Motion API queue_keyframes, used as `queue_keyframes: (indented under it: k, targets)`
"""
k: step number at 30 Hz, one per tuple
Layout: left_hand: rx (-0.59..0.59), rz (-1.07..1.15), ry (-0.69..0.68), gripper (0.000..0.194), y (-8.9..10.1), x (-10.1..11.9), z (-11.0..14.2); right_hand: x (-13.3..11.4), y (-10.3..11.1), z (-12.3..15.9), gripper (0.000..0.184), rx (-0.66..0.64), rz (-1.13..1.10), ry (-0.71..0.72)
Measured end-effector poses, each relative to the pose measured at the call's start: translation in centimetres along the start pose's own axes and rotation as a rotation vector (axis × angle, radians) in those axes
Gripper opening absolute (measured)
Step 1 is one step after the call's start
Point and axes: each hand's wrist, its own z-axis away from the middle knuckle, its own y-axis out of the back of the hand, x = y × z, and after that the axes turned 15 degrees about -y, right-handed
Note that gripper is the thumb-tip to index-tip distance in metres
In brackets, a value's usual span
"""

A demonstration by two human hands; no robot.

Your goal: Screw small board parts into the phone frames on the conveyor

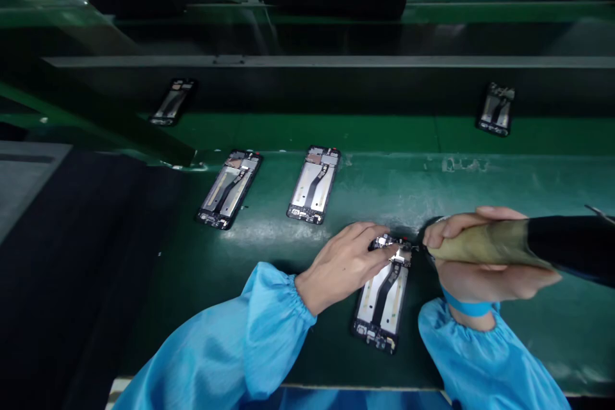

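The opened phone (393, 304) lies flat on the green bench (269, 240), just to the left of the tool (485, 245). It shows a silvery plate inside a black frame, with a dark, bent ribbon cable (384, 295) over the plate and small circuit parts crowded at both ends. Its shape is a slim rectangle with rounded corners; the bench is smooth, with pale scuffs. The long axis of the phone goes away from the person, its far end leaning slightly to the right, toward the tool. The left hand (348, 262), left of the tool, has its fingers a little spread and touching this far end; whether they pinch some part, I cannot tell. The right hand (490, 278) has its fingers curled around the yellowish part of the tool. A second phone (313, 186) and a third phone (229, 191), also opened, lie farther left of the tool
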Motion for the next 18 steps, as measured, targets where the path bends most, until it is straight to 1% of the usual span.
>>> queue_keyframes:
  k: [3, 7, 9, 12, 14, 18]
  targets:
    - [0.003, 0.002, 0.002, 0.026, 0.0, 0.0, 0.0, 0.5, 0.0, -0.3, 0.076, -0.006, 0.018, 0.072]
    - [-0.009, 0.011, 0.014, 0.026, 0.0, 0.1, 0.1, 0.4, -0.3, -0.4, 0.077, 0.034, 0.035, 0.085]
    - [-0.012, 0.014, 0.014, 0.027, 0.0, 0.1, 0.1, 0.2, -0.5, -0.3, 0.075, 0.010, 0.043, 0.106]
    - [-0.027, 0.016, 0.014, 0.027, 0.1, 0.1, 0.0, -0.2, -0.9, -0.3, 0.060, -0.046, 0.033, 0.120]
    - [-0.032, 0.015, 0.014, 0.028, 0.3, 0.1, -0.1, -0.3, -1.4, -0.3, 0.053, -0.071, 0.025, 0.120]
    - [-0.039, -0.005, 0.002, 0.027, 0.4, 0.2, 0.0, -0.6, -2.4, -0.2, 0.055, -0.116, -0.010, 0.120]
